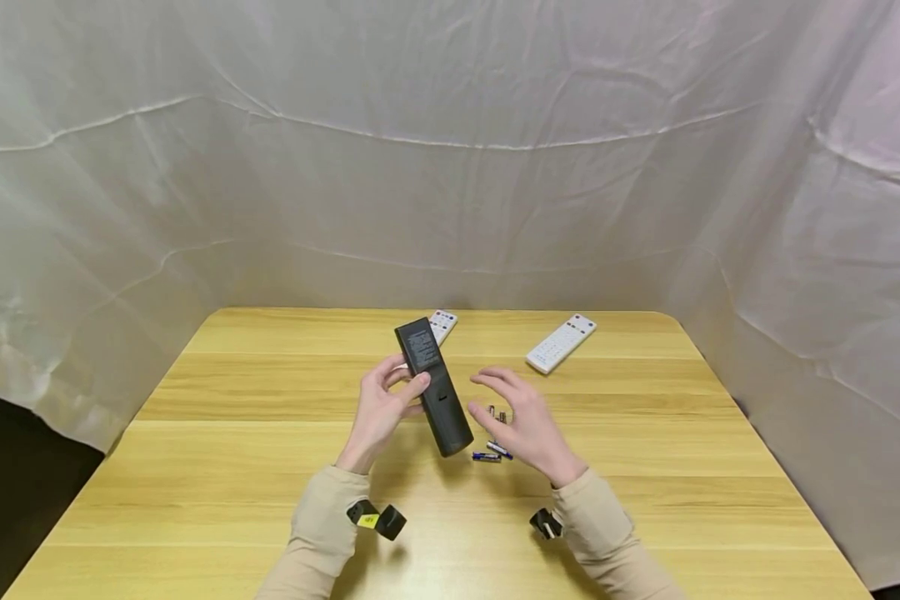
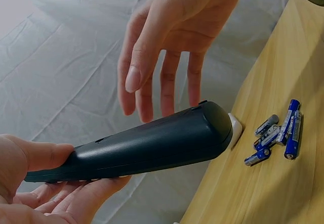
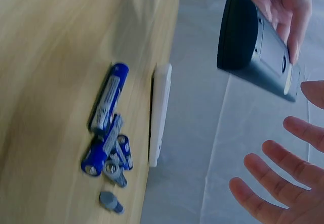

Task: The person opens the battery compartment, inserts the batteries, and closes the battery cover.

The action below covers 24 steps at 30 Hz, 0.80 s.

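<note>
A black remote control (image 1: 438,396) is held above the table by my left hand (image 1: 384,400), thumb on its back and fingers beneath. Its back faces up, with a printed label at the far end and a small notch on the battery cover. My right hand (image 1: 527,423) hovers just right of the remote, fingers spread and apart from it, holding nothing. Beneath that hand, several blue and grey batteries (image 2: 288,130) lie in a loose cluster on the table, partly hidden in the head view.
One white remote (image 1: 561,343) lies at the back right of the wooden table (image 1: 232,467). Another white remote (image 1: 442,323) sits behind the black one, partly covered by it. Pale curtains (image 1: 450,208) hang around the table's back and sides.
</note>
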Each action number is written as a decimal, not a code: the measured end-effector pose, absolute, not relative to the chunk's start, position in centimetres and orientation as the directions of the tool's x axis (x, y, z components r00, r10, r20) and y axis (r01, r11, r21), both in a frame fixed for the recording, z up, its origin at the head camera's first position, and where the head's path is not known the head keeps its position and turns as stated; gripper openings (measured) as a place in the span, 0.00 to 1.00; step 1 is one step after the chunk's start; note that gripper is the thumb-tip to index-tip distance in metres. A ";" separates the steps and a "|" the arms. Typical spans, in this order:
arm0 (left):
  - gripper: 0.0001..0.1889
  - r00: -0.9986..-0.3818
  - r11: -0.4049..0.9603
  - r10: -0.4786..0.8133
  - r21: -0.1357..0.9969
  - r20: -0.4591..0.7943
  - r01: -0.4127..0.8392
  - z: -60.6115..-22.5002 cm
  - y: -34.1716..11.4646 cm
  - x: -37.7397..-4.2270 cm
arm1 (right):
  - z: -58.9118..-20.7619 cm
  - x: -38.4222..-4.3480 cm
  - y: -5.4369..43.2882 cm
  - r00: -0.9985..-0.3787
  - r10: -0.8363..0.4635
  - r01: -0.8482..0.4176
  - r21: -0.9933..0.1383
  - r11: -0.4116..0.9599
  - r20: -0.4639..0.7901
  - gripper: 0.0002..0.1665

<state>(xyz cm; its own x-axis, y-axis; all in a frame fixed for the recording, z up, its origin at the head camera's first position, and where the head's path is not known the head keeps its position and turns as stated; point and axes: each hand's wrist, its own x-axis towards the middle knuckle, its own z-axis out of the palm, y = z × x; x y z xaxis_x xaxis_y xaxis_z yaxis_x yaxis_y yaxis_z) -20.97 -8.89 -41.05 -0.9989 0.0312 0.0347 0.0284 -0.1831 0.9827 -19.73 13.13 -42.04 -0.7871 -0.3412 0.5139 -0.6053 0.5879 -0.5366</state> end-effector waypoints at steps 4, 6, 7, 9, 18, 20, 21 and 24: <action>0.25 -0.998 -0.188 0.038 0.982 0.039 0.031 -41.2 -8.8 -21.0 | -42.0 -19.3 12.4 -0.781 -0.360 -0.614 -0.522 0.592 0.510 0.25; 0.25 -0.998 -0.188 0.039 0.982 0.041 0.033 -41.3 -8.8 -21.0 | -42.1 -19.2 12.2 -0.778 -0.365 -0.618 -0.517 0.593 0.511 0.25; 0.25 -0.998 -0.188 0.040 0.982 0.041 0.033 -41.3 -8.7 -21.0 | -42.2 -19.2 12.0 -0.775 -0.367 -0.621 -0.514 0.592 0.514 0.25; 0.26 -0.998 -0.189 0.039 0.981 0.040 0.032 -41.3 -8.7 -21.0 | -42.2 -19.1 11.8 -0.770 -0.371 -0.627 -0.509 0.589 0.520 0.25; 0.27 -0.998 -0.193 0.039 0.981 0.039 0.031 -41.2 -8.4 -20.8 | -42.5 -18.7 11.2 -0.769 -0.386 -0.632 -0.513 0.581 0.510 0.22; 0.27 -0.999 -0.199 0.039 0.980 0.035 0.026 -41.2 -8.4 -20.8 | -42.5 -18.7 11.1 -0.769 -0.391 -0.633 -0.515 0.578 0.506 0.23; 0.27 -0.999 -0.202 0.039 0.979 0.033 0.024 -41.1 -8.4 -20.8 | -42.5 -18.6 11.1 -0.768 -0.394 -0.635 -0.514 0.577 0.505 0.23; 0.26 -0.999 -0.207 0.039 0.978 0.028 0.020 -41.1 -8.3 -20.7 | -42.6 -18.6 11.0 -0.762 -0.402 -0.642 -0.506 0.576 0.508 0.23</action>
